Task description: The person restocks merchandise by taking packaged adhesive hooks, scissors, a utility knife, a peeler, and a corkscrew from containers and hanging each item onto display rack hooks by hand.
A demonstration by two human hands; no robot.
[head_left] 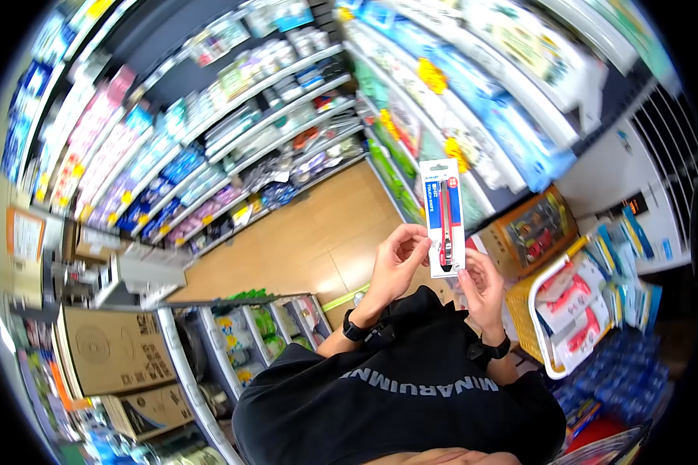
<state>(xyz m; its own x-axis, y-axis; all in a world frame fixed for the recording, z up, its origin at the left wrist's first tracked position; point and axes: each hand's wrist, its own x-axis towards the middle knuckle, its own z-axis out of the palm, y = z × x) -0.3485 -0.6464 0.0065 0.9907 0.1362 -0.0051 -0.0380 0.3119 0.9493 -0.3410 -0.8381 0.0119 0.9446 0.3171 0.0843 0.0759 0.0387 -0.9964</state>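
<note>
A packaged utility knife (445, 221), red and black on a white and blue card with a hang hole at the top, is held up in front of my chest. My left hand (402, 260) pinches the card's left edge near its lower half. At the bottom right corner, the fingers of my right hand (481, 285) close on the same card. Both wrists wear black bands. The knife lies upright within its pack, handle end down.
A yellow basket (529, 314) with red and white packages stands at my right, near bundled blue bottles (620, 380). Stocked shelves (279, 116) line the far side and the right. Cardboard boxes (116, 353) are stacked at left. Tan floor (302, 232) lies between the shelves.
</note>
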